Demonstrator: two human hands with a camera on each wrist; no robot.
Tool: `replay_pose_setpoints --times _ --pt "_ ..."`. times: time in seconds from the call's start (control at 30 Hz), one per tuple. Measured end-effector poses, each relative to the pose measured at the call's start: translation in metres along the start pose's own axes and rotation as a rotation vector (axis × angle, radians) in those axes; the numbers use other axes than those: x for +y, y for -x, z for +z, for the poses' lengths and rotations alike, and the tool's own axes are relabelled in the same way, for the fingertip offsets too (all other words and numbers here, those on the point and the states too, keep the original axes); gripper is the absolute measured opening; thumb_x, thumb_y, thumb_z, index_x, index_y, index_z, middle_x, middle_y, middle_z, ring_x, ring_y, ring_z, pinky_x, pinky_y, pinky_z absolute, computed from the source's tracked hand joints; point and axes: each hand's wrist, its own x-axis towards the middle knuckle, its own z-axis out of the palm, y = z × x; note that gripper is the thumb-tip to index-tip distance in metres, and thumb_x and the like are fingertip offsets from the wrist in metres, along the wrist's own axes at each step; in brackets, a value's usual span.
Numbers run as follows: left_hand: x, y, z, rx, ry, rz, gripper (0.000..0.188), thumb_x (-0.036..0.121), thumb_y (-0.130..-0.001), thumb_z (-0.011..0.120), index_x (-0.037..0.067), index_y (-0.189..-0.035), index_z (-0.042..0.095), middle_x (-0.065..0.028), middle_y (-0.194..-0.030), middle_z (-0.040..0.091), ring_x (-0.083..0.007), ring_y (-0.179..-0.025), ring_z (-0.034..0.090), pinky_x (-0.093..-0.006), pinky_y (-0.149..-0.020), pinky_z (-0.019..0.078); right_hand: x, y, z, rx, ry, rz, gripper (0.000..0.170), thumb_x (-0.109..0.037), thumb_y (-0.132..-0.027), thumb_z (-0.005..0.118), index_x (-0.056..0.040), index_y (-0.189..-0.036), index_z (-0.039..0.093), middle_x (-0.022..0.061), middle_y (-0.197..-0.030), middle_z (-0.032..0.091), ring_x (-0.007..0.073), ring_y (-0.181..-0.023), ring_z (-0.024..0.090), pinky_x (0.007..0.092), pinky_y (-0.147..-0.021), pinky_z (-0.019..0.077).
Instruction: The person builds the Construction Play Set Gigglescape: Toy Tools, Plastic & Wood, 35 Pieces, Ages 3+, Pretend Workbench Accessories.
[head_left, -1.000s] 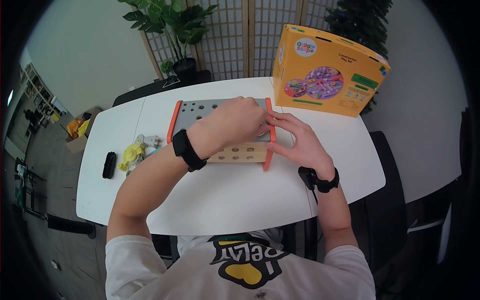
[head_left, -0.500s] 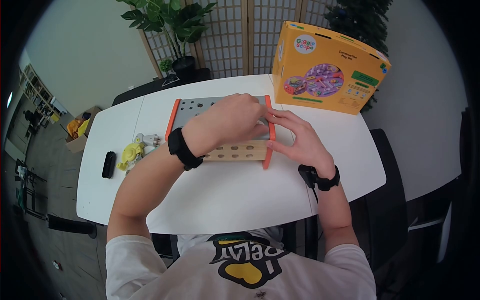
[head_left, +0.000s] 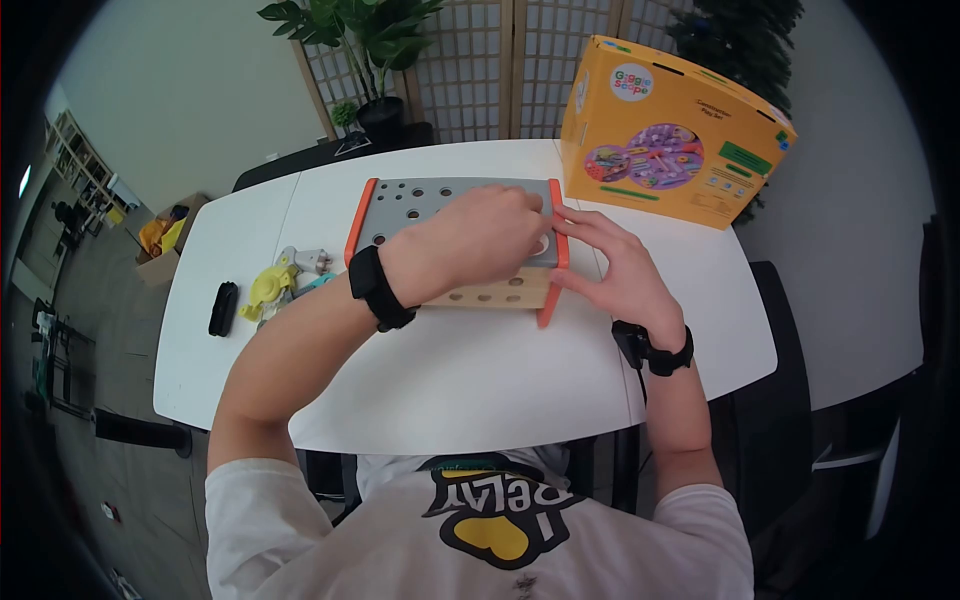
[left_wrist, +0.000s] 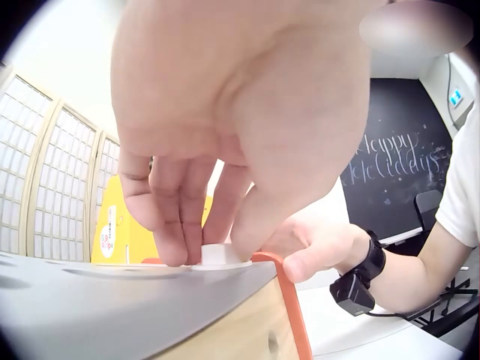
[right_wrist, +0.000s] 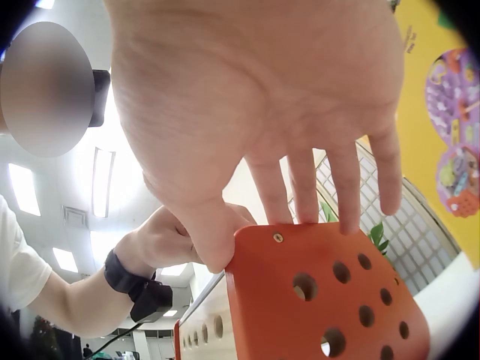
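Right over the toy bench [head_left: 390, 210], near its right end, the left hand [head_left: 480, 235] has its fingertips and thumb closed round a small white knob [left_wrist: 219, 255], leaving only the knob's width between them. The knob sits on the bench's gray top, close to the edge of the orange side panel [right_wrist: 262, 285]. The right hand [head_left: 630, 285] is opened wide and grips no small part: its fingers are nearly straight, some tips touching the panel's top edge, while the thumb rests at the panel's near corner. The little finger is held apart from the panel.

The bench stands upright on the white table [head_left: 450, 390], its pale wooden side, with rows of holes, facing the person. To the left of the bench lie a yellow toy part [head_left: 270, 288] and a gray toy part [head_left: 312, 262], close together, and farther left a black case [head_left: 223, 309]. Behind the bench and to its right, a large yellow box [head_left: 650, 110] stands on the table. Beyond the bench are a potted plant [head_left: 380, 112], to the left, and a folding screen [head_left: 480, 85]. A black strap [head_left: 380, 288] circles the left wrist, and another band [head_left: 672, 355] circles the right.
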Motion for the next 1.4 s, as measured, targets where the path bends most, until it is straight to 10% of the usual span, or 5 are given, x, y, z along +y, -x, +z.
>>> replay_pose_setpoints --times 0.6,0.9,1.4 --pt "-0.095 0.177 -0.011 0.266 0.004 -0.285 0.022 0.018 -0.094 0.073 0.005 -0.111 0.077 -0.0119 -0.127 0.07 -0.0295 -0.111 0.067 -0.04 -0.095 0.056 -0.015 0.001 0.008 0.049 0.031 -0.016 0.062 -0.016 -0.07 0.09 -0.0046 -0.127 0.071 0.0097 -0.135 0.066 0.0309 -0.123 0.063 0.04 -0.105 0.0487" --pt "-0.112 0.258 0.013 -0.099 -0.029 -0.908 0.023 0.018 -0.088 0.078 0.005 -0.107 0.078 -0.0147 -0.118 0.072 -0.031 -0.111 0.067 -0.0386 -0.097 0.0544 -0.026 0.009 0.01 0.052 0.082 0.008 0.057 -0.017 -0.071 0.088 -0.003 -0.123 0.07 0.0101 -0.134 0.065 0.0313 -0.12 0.064 0.041 -0.103 0.0485" --pt "-0.138 0.28 0.056 -0.118 -0.181 -0.801 0.022 0.003 -0.079 0.076 0.004 -0.101 0.078 -0.0111 -0.101 0.075 -0.0301 -0.108 0.064 -0.0396 -0.098 0.0528 -0.029 0.012 0.013 0.067 0.031 -0.041 0.055 -0.013 -0.075 0.086 0.0002 -0.125 0.068 0.0137 -0.131 0.064 0.0324 -0.121 0.064 0.0397 -0.104 0.0496"
